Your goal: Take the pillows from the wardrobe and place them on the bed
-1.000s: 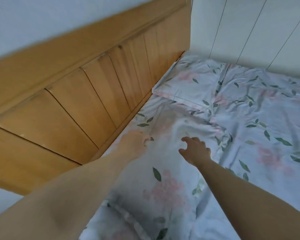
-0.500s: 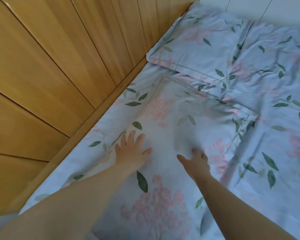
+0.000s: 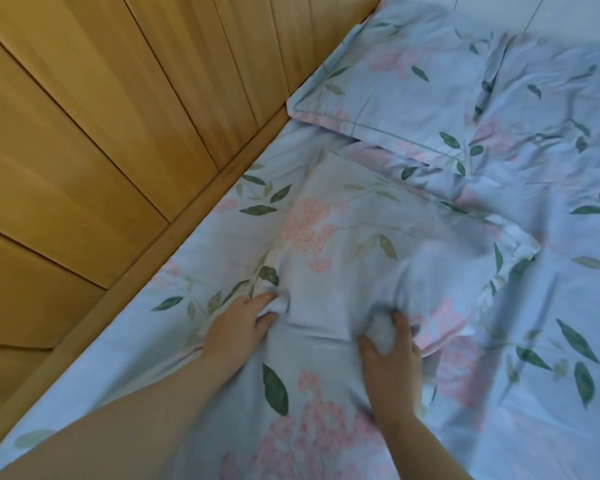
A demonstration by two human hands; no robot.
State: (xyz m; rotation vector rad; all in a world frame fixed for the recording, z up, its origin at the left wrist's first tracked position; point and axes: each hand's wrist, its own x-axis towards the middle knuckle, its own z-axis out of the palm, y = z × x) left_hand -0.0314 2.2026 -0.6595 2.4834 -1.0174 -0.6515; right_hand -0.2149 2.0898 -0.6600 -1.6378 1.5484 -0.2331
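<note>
2 pillows lie on the bed (image 3: 551,393), both in the same pale blue cover with pink flowers and green leaves as the sheet. The near pillow (image 3: 361,244) lies flat close to the wooden headboard (image 3: 125,126), its far corner just touching the far pillow (image 3: 406,81), which sits in the corner where the headboard meets the white wall (image 3: 568,12). Both hands are closed on the near pillow's fabric. The left hand (image 3: 238,327) pinches a fold at its left edge, thumb and fingers bunching the cloth. The right hand (image 3: 390,348) is clenched around a gathered lump near the pillow's middle. The 2 hands are apart, with taut cloth between them.
</note>
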